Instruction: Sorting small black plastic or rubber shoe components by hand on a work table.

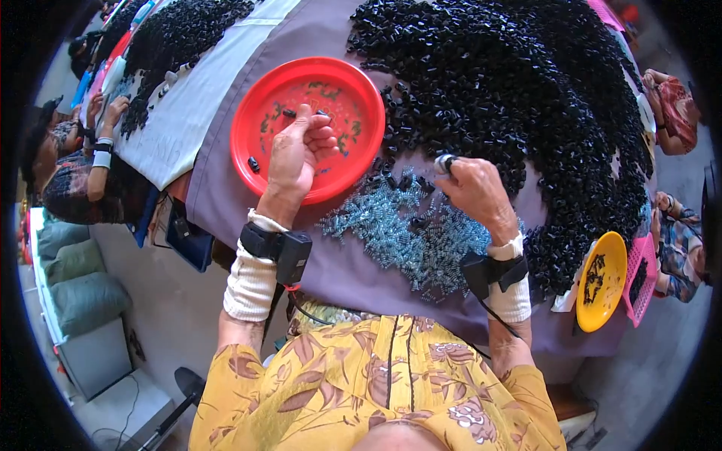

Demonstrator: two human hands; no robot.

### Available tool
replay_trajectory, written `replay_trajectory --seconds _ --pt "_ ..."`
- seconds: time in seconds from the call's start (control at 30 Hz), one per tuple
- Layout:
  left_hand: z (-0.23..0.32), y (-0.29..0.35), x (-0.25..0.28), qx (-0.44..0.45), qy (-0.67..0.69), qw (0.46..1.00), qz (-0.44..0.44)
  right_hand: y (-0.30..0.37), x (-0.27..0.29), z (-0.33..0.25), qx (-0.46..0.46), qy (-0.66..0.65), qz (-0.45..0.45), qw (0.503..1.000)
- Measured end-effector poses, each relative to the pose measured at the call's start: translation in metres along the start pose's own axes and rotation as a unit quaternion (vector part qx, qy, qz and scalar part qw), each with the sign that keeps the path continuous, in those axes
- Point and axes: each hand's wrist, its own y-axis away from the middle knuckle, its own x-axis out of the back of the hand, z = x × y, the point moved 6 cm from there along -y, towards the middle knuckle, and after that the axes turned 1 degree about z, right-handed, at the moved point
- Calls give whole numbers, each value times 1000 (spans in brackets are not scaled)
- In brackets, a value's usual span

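Note:
Over the red plate (248,177), my left hand (295,154) is raised with its fingers curled in. Whether anything sits inside those fingers is hidden. Small black pieces show by its thumb and fingertips, and another black piece (253,164) lies near the plate's left side. My right hand (479,188) is closed above a heap of small clear-blue springs (410,229). A small black tubular piece (445,162) with a pale band shows at its fingertips.
A large heap of black tubular pieces (481,83) covers the far and right table. A yellow plate (613,301) and a pink basket (638,289) stand at the right edge. Other people work at left and right. Black wristbands with cables circle both my wrists.

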Motion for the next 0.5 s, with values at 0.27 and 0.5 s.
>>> replay_trajectory --seconds 0.27,0.5 --pt "-21 16 -54 31 -84 990 -111 4 -19 -7 1 59 -43 997" --pt "-42 29 -85 48 -146 968 -196 2 3 -2 -42 -61 31 997"
